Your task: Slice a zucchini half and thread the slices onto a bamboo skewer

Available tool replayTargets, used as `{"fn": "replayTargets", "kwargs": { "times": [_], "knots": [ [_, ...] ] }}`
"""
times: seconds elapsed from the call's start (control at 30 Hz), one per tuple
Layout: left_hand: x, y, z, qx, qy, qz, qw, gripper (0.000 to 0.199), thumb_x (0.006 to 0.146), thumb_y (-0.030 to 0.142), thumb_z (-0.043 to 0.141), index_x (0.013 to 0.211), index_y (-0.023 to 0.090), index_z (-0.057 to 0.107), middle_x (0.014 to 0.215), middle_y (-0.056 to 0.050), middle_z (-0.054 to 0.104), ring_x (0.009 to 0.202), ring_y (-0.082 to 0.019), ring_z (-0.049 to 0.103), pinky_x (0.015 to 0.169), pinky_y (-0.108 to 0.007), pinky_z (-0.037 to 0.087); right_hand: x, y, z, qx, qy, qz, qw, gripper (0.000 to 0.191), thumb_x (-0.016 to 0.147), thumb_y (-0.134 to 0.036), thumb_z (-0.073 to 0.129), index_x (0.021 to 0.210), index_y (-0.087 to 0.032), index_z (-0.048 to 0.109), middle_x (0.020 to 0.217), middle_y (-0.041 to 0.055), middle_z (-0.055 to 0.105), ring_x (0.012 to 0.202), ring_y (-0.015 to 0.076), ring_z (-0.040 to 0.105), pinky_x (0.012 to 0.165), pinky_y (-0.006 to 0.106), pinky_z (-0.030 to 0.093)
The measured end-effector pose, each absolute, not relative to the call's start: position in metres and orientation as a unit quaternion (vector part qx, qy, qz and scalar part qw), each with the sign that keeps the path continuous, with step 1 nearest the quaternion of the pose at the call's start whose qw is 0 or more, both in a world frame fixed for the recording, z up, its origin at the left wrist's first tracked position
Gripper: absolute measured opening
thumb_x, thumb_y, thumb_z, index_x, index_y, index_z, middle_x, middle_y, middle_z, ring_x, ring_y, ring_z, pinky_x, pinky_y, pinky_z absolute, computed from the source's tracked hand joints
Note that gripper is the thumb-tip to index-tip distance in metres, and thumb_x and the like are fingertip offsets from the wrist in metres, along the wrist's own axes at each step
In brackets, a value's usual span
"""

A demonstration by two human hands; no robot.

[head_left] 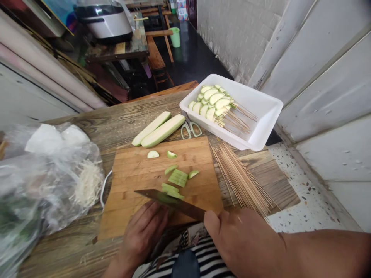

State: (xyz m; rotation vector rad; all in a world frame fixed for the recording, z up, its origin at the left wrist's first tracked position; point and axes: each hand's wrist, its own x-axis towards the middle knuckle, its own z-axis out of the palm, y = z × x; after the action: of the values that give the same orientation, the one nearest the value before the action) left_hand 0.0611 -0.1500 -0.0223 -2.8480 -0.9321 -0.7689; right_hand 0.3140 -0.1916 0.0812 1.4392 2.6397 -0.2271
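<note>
My right hand [243, 235] is wrapped around the handle of a kitchen knife [176, 206]. The blade points left across the near part of a wooden cutting board [130, 173]. Curled close behind the blade is my left hand [146, 227]; its fingertips and whatever they hold are hidden. Just beyond the blade lie cut zucchini slices [178, 178], some lined up together. A few loose half-round slices, one a pale zucchini slice [153, 154], rest farther up the board. Two long zucchini halves [162, 130] lie cut side up past its far edge.
Green-handled scissors [191, 130] lie beside a white plastic tray [261, 102] of skewered zucchini slices [213, 98]. Bare bamboo skewers [243, 177] are spread right of the board. Plastic bags [55, 170] of food crowd the left. Beyond the table are a cooker [106, 23] and a wooden bench [156, 54].
</note>
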Motion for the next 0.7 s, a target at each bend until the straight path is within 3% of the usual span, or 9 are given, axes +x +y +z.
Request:
{"fn": "replayTargets", "kwargs": {
  "times": [0.1, 0.23, 0.53, 0.7],
  "knots": [
    [0.063, -0.151, -0.022, -0.911, -0.311, -0.271, 0.028, 0.004, 0.079, 0.011, 0.058, 0.082, 0.013, 0.061, 0.076, -0.007, 0.065, 0.078, -0.019, 0.064, 0.076, -0.034, 0.054, 0.311, -0.203, 0.081, 0.481, 0.875, -0.038, 0.035, 0.011, 0.083, -0.021, 0.048, 0.076, -0.018, 0.040, 0.046, 0.0011, 0.054, 0.035, 0.0150, 0.047, 0.036, 0.025, 0.019],
    [0.064, -0.151, -0.017, -0.911, -0.303, -0.278, 0.004, 0.009, 0.082, 0.010, 0.054, 0.078, 0.015, 0.061, 0.070, -0.004, 0.064, 0.069, -0.015, 0.062, 0.071, -0.030, 0.053, 0.311, -0.211, 0.077, 0.473, 0.881, -0.016, 0.025, 0.011, 0.083, -0.020, 0.046, 0.074, -0.019, 0.040, 0.043, -0.0002, 0.051, 0.034, 0.0139, 0.043, 0.035, 0.025, 0.016],
    [0.062, -0.149, -0.024, -0.904, -0.298, -0.303, 0.032, 0.008, 0.080, 0.009, 0.057, 0.085, 0.013, 0.061, 0.085, -0.007, 0.065, 0.088, -0.018, 0.062, 0.080, -0.032, 0.052, 0.305, -0.198, 0.077, 0.456, 0.876, -0.115, 0.106, 0.010, 0.080, -0.022, 0.053, 0.081, -0.015, 0.046, 0.046, 0.0017, 0.057, 0.033, 0.0153, 0.051, 0.033, 0.023, 0.025],
    [0.065, -0.156, -0.023, -0.904, -0.339, -0.261, 0.003, 0.027, 0.074, 0.012, 0.065, 0.100, 0.010, 0.059, 0.098, -0.013, 0.063, 0.096, -0.022, 0.060, 0.084, -0.035, 0.051, 0.308, -0.184, 0.076, 0.461, 0.860, -0.171, 0.139, 0.019, 0.077, -0.014, 0.058, 0.093, -0.012, 0.047, 0.055, 0.0041, 0.064, 0.043, 0.0186, 0.062, 0.037, 0.022, 0.035]
  ]
}}
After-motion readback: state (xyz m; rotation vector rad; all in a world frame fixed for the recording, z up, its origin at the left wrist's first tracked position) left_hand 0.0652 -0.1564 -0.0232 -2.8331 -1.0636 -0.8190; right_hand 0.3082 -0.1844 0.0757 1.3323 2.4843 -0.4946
